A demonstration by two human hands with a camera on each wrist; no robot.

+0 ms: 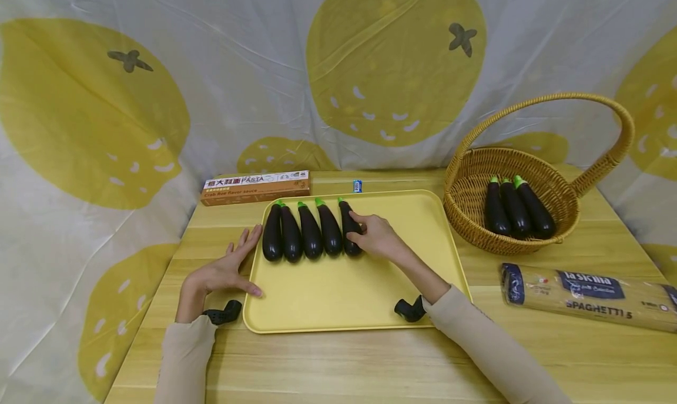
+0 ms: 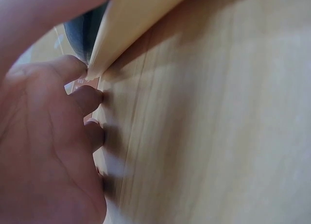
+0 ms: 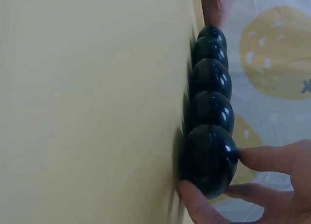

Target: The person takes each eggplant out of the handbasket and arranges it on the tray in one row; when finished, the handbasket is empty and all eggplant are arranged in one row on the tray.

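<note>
Several dark eggplants [image 1: 310,236] with green stems lie side by side in a row on the yellow tray [image 1: 317,301], toward its far left. My right hand [image 1: 374,236] pinches the rightmost eggplant [image 1: 346,219] from its right side. In the right wrist view the thumb and fingers lie around that eggplant's rounded end [image 3: 209,161], with the others lined up behind it. My left hand [image 1: 224,271] is spread at the tray's left edge, thumb over the rim and the other fingers beside it. The left wrist view shows those fingertips [image 2: 97,136] on the wooden table.
A wicker basket [image 1: 476,227] with a tall handle holds three eggplants [image 1: 515,213] at the right. In front of it lies a spaghetti pack [image 1: 592,298]. A pasta box [image 1: 256,187] and a small blue packet [image 1: 357,186] are behind the tray, before a lemon-print curtain [image 1: 238,86].
</note>
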